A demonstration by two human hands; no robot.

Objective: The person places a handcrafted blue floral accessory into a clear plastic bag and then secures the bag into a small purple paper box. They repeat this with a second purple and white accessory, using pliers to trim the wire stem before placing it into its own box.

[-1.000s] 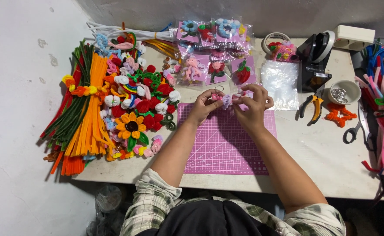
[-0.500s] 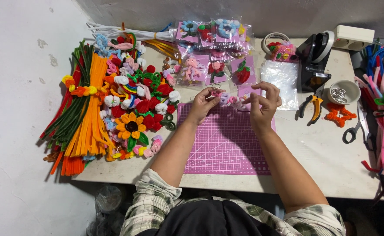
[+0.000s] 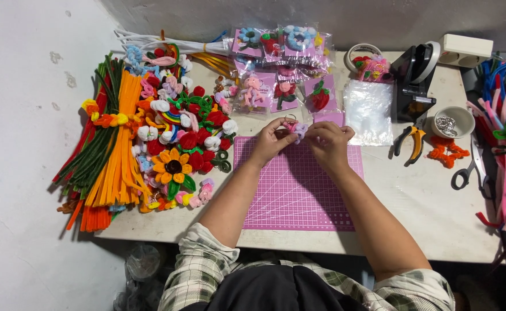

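Pink and lilac fuzzy wire makes up the small craft piece [image 3: 295, 128] that we see pinched between the two hands above the far edge of the pink cutting mat [image 3: 299, 190]. The left hand [image 3: 273, 141] has its fingers [image 3: 280, 124] curled nearly closed, the tips pressing the piece from the left side. The right hand [image 3: 329, 141] meets it from the right, its fingers [image 3: 316, 128] likewise bent close together on the piece; we cannot tell how much of the piece lies hidden under them. Both forearms cross the mat toward the piece.

Compared with half a second earlier, we note that the right hand, then raised with its fingers lifted apart from the left, has come back down and inward, so that the two hands now touch at the piece. The left hand has held its place.

To the left of the mat lies a heap of finished flowers [image 3: 178, 144], among them a sunflower [image 3: 173, 167], beside a bundle of orange and green wire stems [image 3: 112, 150]. To the right lie a clear plastic bag [image 3: 369, 109], pliers [image 3: 409, 141], a small bowl [image 3: 453, 121] and scissors [image 3: 473, 167].
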